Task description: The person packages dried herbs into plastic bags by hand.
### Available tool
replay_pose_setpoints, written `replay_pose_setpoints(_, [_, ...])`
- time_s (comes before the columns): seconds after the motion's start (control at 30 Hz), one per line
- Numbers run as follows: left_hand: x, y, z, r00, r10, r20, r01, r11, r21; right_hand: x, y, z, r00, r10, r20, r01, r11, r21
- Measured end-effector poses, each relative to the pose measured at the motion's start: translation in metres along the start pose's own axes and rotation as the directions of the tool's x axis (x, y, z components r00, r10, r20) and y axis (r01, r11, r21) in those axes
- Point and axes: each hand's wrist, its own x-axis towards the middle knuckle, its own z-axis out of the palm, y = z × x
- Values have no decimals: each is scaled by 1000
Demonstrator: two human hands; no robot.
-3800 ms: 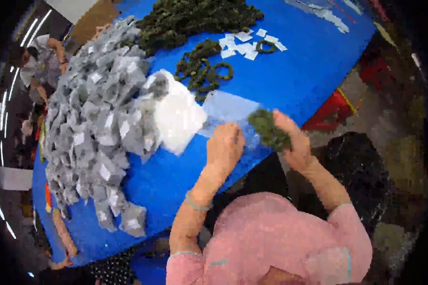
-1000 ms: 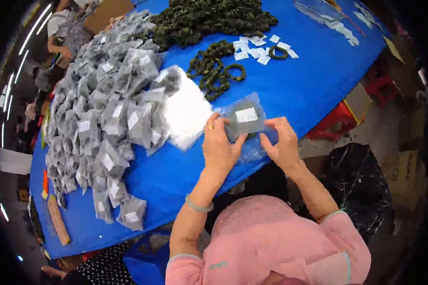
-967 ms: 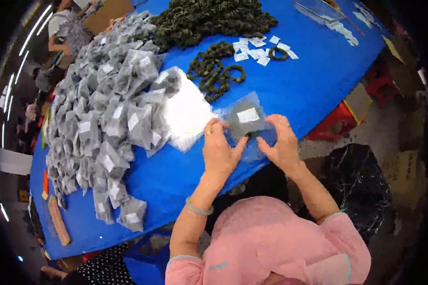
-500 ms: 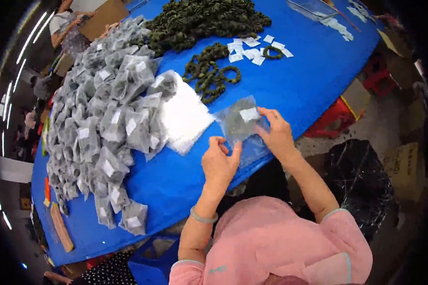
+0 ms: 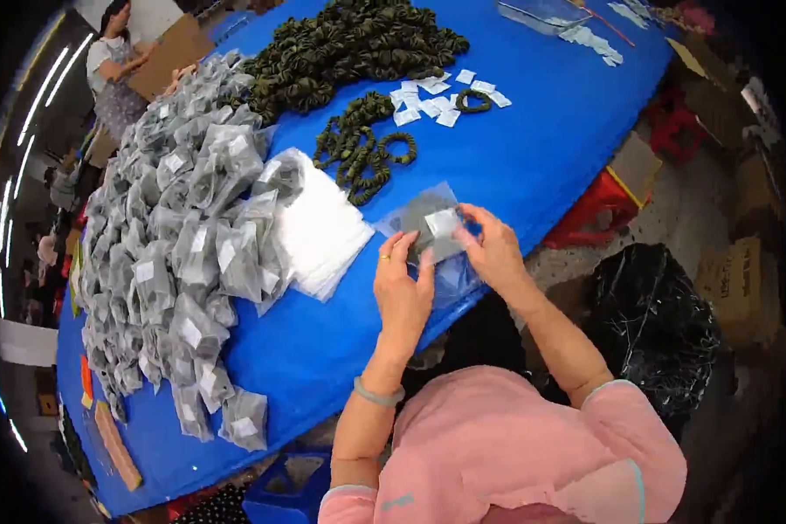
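Note:
A translucent plastic bag with a dark green ring showing through it lies between my hands, a small white packet near its right side. My left hand pinches the bag's near left edge with thumb and fingers. At the right edge, my right hand grips the bag beside the white packet. Left of the bag lies a stack of white bags or sheets. Beyond are several loose dark green scrunchies and a scatter of white packets.
Filled bags form a large heap on the left of the blue table. A big pile of scrunchies sits at the far side. A black plastic bag and red stools stand right. Another person stands far left.
My left hand has moved up onto the bag and its fingers now rest on its left part. My right hand stays at the right edge. The view has shifted slightly.

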Motion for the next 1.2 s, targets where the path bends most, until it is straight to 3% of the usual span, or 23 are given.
replay_pose_setpoints(0.17, [-5, 2, -6, 998, -57, 5, 57, 998, -28, -6, 8, 10, 997, 63, 46, -66, 995, 69])
replay_pose_setpoints(0.27, [5, 8, 1, 998, 67, 3, -67, 998, 17, -1, 15, 5, 998, 60, 27, -63, 992, 108])
replay_pose_setpoints(0.37, [16, -1, 6, 986, 164, 4, -161, 965, 208, -2, 11, 2, 998, 61, 19, -62, 997, 53])
replay_pose_setpoints(0.43, [23, -5, 5, 996, 64, 65, -75, 978, 194, -4, 18, 12, 997, -70, -42, 71, 997, 15])
replay_pose_setpoints(0.5, [28, 0, 2, 996, -6, 95, -15, 975, 222, -7, 14, 5, 999, -43, 1, 43, 998, 47])
replay_pose_setpoints(0.57, [30, -4, 7, 998, 36, 55, -49, 967, 251, -8, 16, 1, 989, -97, -110, 90, 994, -61])
replay_pose_setpoints(0.6, [30, -4, 11, 990, 138, 37, -142, 956, 256, -9, 25, 9, 996, -58, -67, 54, 996, -66])
replay_pose_setpoints(0.7, [31, 6, 12, 993, 110, 28, -114, 958, 263, -13, 13, 9, 962, -169, -214, 151, 984, -100])
replay_pose_setpoints(0.77, [29, 13, 11, 998, -51, 20, 50, 997, 60, -14, 16, 12, 995, -77, -57, 75, 996, -39])
replay_pose_setpoints(0.8, [28, 13, 11, 999, -50, 9, 49, 997, 59, -13, 16, 11, 995, -87, -54, 85, 996, -38])
replay_pose_setpoints(0.97, [23, 3, 11, 997, 75, 21, -77, 991, 109, -9, 17, 13, 992, -119, 41, 119, 993, -15])
replay_pose_setpoints(1.1, [24, 1, 18, 941, 331, -68, -287, 890, 354, -4, 50, 34, 991, -99, 89, 103, 994, -42])
replay_pose_setpoints(1.2, [25, -5, 15, 973, 229, -15, -218, 945, 245, -9, 28, 23, 990, -112, 83, 120, 987, -102])
